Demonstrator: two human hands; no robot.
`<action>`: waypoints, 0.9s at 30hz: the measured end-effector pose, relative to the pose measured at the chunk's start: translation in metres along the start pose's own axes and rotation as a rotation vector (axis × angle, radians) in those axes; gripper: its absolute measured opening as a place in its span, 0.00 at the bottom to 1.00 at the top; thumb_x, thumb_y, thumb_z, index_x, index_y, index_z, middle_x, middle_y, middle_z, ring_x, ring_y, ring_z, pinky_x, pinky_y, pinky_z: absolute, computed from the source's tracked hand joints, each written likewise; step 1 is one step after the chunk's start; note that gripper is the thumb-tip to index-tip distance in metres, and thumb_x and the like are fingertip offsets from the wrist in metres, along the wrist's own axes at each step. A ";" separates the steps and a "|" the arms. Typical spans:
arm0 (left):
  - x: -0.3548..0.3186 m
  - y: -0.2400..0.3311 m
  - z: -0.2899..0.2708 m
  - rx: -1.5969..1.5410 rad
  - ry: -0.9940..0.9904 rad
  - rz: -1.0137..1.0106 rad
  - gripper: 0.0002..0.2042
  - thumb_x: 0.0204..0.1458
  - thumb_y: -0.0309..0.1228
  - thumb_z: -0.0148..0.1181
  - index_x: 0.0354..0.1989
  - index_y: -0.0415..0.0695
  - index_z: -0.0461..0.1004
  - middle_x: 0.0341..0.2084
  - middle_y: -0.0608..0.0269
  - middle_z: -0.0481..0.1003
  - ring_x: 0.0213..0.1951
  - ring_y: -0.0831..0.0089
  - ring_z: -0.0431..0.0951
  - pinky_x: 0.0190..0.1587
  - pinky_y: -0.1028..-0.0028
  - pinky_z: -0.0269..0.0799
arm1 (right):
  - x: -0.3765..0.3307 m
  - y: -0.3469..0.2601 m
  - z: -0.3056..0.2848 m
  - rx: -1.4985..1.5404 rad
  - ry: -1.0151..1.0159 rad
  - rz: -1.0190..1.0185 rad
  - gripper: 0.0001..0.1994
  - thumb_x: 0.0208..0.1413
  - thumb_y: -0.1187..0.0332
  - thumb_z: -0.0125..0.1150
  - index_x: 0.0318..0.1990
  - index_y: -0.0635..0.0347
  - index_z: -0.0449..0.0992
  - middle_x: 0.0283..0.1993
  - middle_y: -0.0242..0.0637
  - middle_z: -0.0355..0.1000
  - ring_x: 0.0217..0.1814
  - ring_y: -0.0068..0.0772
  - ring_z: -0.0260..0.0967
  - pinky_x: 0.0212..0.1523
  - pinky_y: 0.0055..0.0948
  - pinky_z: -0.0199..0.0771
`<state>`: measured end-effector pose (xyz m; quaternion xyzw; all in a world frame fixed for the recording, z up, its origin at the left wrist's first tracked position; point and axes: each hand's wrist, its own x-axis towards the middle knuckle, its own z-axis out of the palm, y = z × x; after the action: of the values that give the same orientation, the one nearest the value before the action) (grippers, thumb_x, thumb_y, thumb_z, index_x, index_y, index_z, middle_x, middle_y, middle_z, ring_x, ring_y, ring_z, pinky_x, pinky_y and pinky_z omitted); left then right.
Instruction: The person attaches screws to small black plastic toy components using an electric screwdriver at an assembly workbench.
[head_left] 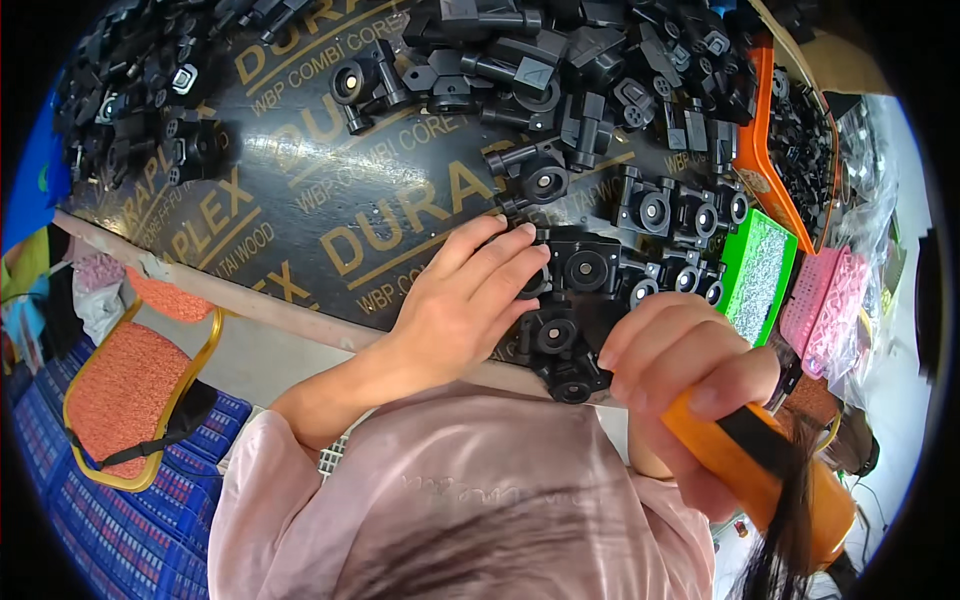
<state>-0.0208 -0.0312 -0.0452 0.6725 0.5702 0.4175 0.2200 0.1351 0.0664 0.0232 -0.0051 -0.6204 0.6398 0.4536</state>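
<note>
I watched the left hand (455, 300) rest flat on the dark printed plywood surface (320, 200), its fingers (500, 255) spread narrow and pressed on the edge of a black moulded plastic housing (585, 265) with a round socket in its face. Nothing was gripped there; the fingertips only held the part down. Just below those fingers lay two more black housings (560, 345) of the same kind, touching one another and reaching the near edge of the surface.

The right hand (680, 365) was curled tight around the orange handle of a tool with a black stripe (745, 455), held above and right of the near housings. I could not see the tool's working end, so I could not tell whether it met a part.

Beyond the left fingers ran a row of matching black parts (680, 210), and further off a large heap of them (560, 60). To the right of the right-hand fingers stood a green tray (760, 265), a pink basket (830, 305) and an orange bin (765, 150) holding small black pieces. Left of the left wrist, off the surface, stood a chair with an orange seat (130, 385).
</note>
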 end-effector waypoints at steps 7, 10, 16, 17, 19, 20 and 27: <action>0.001 0.001 0.000 -0.003 -0.011 0.014 0.22 0.37 0.26 0.65 0.45 0.36 0.71 0.46 0.51 0.70 0.48 0.51 0.67 0.50 0.62 0.66 | 0.005 -0.003 0.001 -0.103 -0.068 0.046 0.29 0.46 0.40 0.60 0.39 0.56 0.63 0.26 0.32 0.68 0.22 0.30 0.67 0.25 0.29 0.71; 0.000 0.002 0.000 0.007 0.004 0.017 0.21 0.38 0.25 0.64 0.44 0.36 0.71 0.46 0.51 0.69 0.47 0.51 0.67 0.49 0.62 0.66 | 0.021 0.003 -0.022 0.049 -0.329 0.059 0.26 0.47 0.43 0.61 0.39 0.56 0.65 0.25 0.33 0.70 0.22 0.28 0.69 0.25 0.28 0.73; -0.004 0.002 -0.001 0.090 0.012 -0.025 0.22 0.41 0.32 0.65 0.46 0.38 0.70 0.45 0.52 0.68 0.45 0.53 0.67 0.48 0.61 0.64 | 0.023 -0.041 -0.042 0.060 -0.044 -0.076 0.24 0.47 0.47 0.64 0.43 0.56 0.67 0.29 0.32 0.73 0.24 0.25 0.70 0.23 0.23 0.74; -0.007 0.003 -0.007 0.135 -0.031 -0.057 0.24 0.42 0.34 0.65 0.48 0.39 0.68 0.48 0.51 0.66 0.46 0.53 0.66 0.49 0.61 0.63 | 0.017 -0.050 -0.052 0.031 -0.020 -0.083 0.26 0.47 0.45 0.63 0.44 0.57 0.68 0.29 0.31 0.71 0.25 0.22 0.68 0.24 0.21 0.70; -0.009 0.011 -0.018 0.200 -0.162 -0.094 0.31 0.42 0.37 0.64 0.55 0.40 0.62 0.56 0.47 0.59 0.50 0.51 0.64 0.51 0.60 0.59 | -0.001 -0.076 -0.067 -0.082 0.069 -0.046 0.26 0.50 0.45 0.59 0.48 0.53 0.65 0.28 0.31 0.68 0.25 0.25 0.65 0.26 0.25 0.67; -0.007 0.016 -0.028 0.164 -0.261 -0.150 0.32 0.41 0.34 0.63 0.58 0.40 0.60 0.59 0.45 0.56 0.52 0.50 0.64 0.51 0.59 0.60 | -0.012 -0.083 -0.077 -0.158 0.141 -0.074 0.29 0.50 0.41 0.55 0.49 0.56 0.65 0.27 0.31 0.66 0.23 0.25 0.62 0.27 0.25 0.64; -0.003 0.019 -0.042 0.136 -0.395 -0.083 0.31 0.38 0.19 0.57 0.58 0.42 0.62 0.59 0.48 0.59 0.40 0.56 0.71 0.43 0.64 0.65 | -0.071 -0.096 -0.151 -0.448 0.543 -0.147 0.31 0.50 0.38 0.47 0.48 0.56 0.70 0.22 0.35 0.63 0.23 0.30 0.59 0.28 0.33 0.64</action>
<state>-0.0436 -0.0468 -0.0079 0.7306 0.5700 0.2286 0.2985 0.3186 0.1266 0.0258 -0.2297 -0.6007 0.4290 0.6343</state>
